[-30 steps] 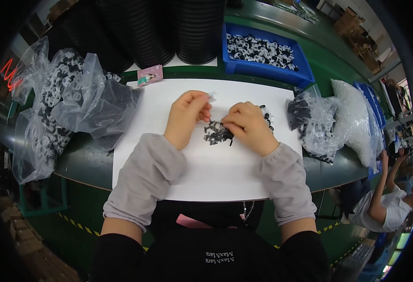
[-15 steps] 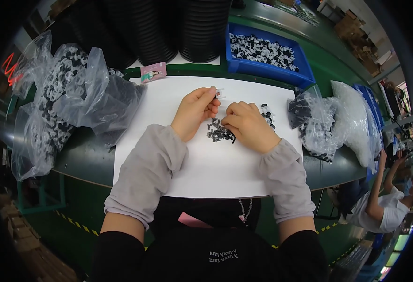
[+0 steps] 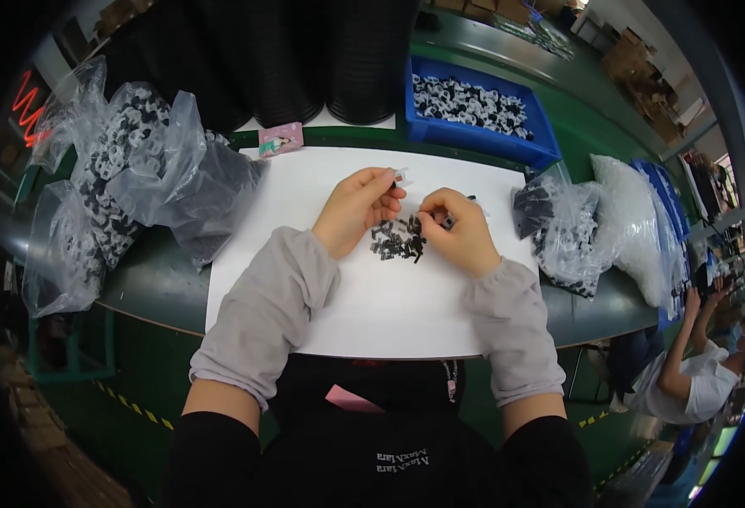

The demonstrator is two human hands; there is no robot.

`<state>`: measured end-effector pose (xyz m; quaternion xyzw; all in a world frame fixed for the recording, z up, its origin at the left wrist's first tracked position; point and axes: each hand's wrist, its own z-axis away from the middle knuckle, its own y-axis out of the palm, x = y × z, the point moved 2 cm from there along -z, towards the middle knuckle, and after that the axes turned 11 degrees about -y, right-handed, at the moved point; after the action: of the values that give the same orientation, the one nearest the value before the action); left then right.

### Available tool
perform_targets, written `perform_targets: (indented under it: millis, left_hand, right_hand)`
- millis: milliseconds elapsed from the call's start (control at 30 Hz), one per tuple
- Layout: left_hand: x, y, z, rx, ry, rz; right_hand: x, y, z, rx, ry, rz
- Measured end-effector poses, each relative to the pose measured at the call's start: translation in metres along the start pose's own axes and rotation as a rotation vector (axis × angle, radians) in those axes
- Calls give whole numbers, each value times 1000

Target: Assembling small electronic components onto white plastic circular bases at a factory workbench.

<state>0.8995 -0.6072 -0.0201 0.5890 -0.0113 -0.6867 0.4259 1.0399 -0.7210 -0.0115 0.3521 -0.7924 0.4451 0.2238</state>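
Below, a green worktable [image 3: 160,279] with a white sheet [image 3: 406,305] spread over its middle. Behind it, stacks of black trays [image 3: 304,59] and a blue bin [image 3: 482,135] filled with black-and-white parts. At far left, clear plastic bags [image 3: 135,186] of similar parts; at right, more bags [image 3: 576,229], dark and white. Near the sheet's back edge, a small pink card [image 3: 280,139]. On the sheet, left hand [image 3: 355,212] with fingers closed, pinching a small clear part [image 3: 401,177]. Just beside, right hand [image 3: 457,229] curled, fingertips pressed together on a small dark piece, too small to identify. Between both hands, a little pile of black parts [image 3: 398,240].
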Motion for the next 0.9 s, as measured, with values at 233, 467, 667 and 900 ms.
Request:
perform_targets:
  millis: [233, 467, 667, 900]
  left_hand:
    - [0, 13, 19, 89, -18, 69]
    - [7, 16, 18, 195, -56, 0]
    - [12, 20, 20, 283, -68, 58]
    - [16, 22, 19, 238, -47, 82]
  right_hand:
    - [12, -3, 4, -322, -30, -150]
    - [28, -6, 1, -359, -321, 79]
    - [27, -5, 4, -375, -321, 71]
    - [26, -3, 4, -391, -264, -38]
